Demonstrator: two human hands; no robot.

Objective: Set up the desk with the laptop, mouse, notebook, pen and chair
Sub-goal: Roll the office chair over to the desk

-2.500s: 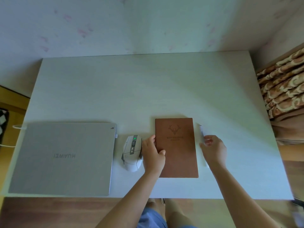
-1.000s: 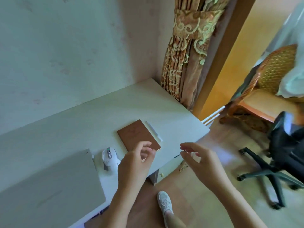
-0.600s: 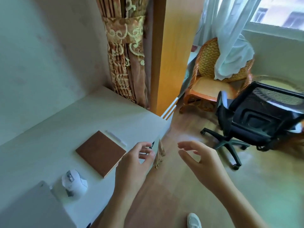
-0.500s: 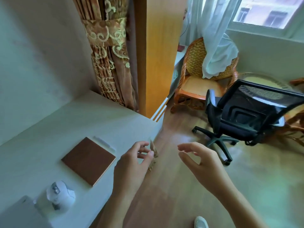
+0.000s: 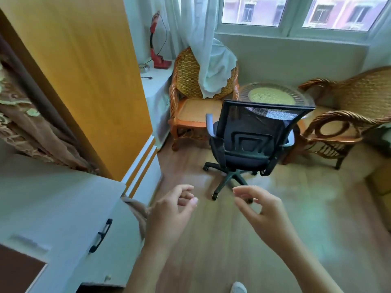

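A black mesh office chair point(image 5: 251, 140) on castors stands on the wooden floor ahead, its back turned toward me. My left hand point(image 5: 171, 212) and my right hand point(image 5: 260, 208) are raised in front of me, both empty with fingers loosely curled and apart, well short of the chair. The white desk point(image 5: 53, 199) is at the lower left. On it, a corner of the brown notebook point(image 5: 19, 269) shows at the frame's edge, with the pale pen point(image 5: 29, 243) beside it. Laptop and mouse are out of view.
A yellow wooden panel point(image 5: 84, 70) and a patterned curtain point(image 5: 23, 123) stand left of the chair. Two wicker armchairs point(image 5: 190, 85) point(image 5: 355, 111) and a round glass table point(image 5: 273, 95) sit under the window behind it. The desk's side has a black handle point(image 5: 100, 235).
My view has swung right from the desk to the room. Both hands left the notebook and pen and now hover empty. The chair has come to the centre and looks nearer.
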